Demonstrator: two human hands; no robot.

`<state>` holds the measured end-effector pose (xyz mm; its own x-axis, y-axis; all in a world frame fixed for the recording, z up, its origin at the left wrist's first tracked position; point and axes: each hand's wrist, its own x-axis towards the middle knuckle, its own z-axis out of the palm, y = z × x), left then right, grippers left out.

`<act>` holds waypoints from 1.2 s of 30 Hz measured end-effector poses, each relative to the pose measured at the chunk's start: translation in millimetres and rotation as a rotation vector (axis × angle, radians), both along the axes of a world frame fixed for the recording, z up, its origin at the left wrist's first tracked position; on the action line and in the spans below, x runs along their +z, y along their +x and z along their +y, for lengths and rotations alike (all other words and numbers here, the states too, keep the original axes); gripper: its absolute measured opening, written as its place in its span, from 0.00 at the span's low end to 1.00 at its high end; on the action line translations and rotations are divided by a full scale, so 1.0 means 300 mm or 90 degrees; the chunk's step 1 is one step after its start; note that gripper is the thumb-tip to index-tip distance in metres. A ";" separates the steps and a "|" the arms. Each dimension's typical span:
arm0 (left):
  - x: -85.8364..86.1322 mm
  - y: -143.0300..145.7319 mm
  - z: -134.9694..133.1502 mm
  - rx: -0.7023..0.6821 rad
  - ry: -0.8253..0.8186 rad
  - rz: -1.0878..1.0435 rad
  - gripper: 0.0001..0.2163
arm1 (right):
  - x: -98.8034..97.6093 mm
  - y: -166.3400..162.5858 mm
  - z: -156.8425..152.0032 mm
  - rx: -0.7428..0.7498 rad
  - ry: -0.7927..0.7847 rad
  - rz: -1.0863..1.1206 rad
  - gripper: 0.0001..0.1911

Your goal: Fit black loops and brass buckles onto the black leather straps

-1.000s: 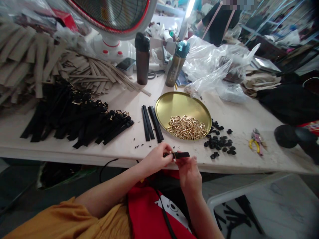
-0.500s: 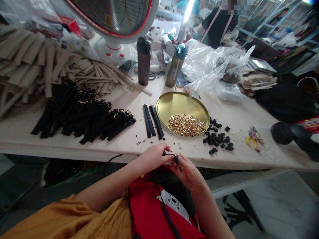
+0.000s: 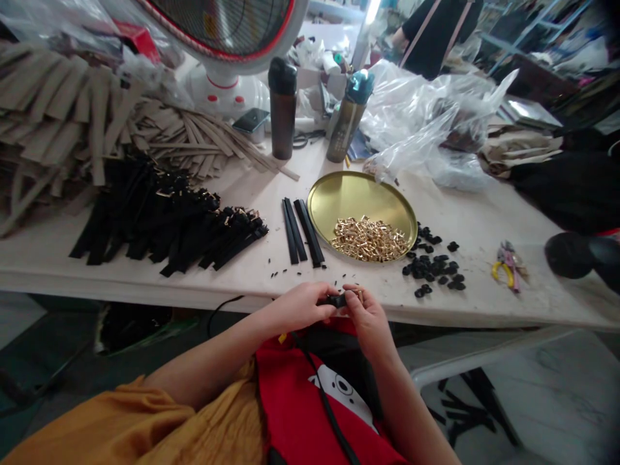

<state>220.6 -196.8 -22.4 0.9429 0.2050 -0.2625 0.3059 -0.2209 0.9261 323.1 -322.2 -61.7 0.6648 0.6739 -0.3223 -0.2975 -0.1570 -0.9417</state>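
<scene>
Both my hands meet over the table's front edge. My left hand (image 3: 310, 303) is closed on a black strap (image 3: 334, 300), with fingers and thumb pinching it. From the other side, my right hand (image 3: 365, 313) pinches the strap's end, where a small gold buckle (image 3: 358, 294) shows at the fingertips. Just beyond my hands, several flat black straps (image 3: 303, 232) lie beside a round gold tray (image 3: 339, 187) that holds a heap of small gold buckles (image 3: 371, 239). Small black loops (image 3: 433, 268) are scattered to the right of the tray.
Black straps with gold fittings (image 3: 165, 226) are piled at left, below beige strips (image 3: 53, 110). A fan (image 3: 227, 32), a dark bottle (image 3: 282, 110), an olive bottle (image 3: 349, 123) and clear plastic bags (image 3: 436, 142) stand behind. Pliers (image 3: 506, 268) lie at right.
My right hand has risen slightly and moved closer to the left. The strap end that hung down between my hands now lies level between the fingers.
</scene>
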 end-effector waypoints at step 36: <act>0.020 -0.055 0.025 -0.017 0.071 0.046 0.12 | 0.002 -0.031 -0.054 0.199 -0.137 -0.562 0.17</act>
<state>204.1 -189.4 -16.5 0.9278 0.2114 -0.3074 0.3638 -0.3309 0.8707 313.7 -338.3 -61.0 0.5271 0.8469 0.0708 0.5897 -0.3044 -0.7481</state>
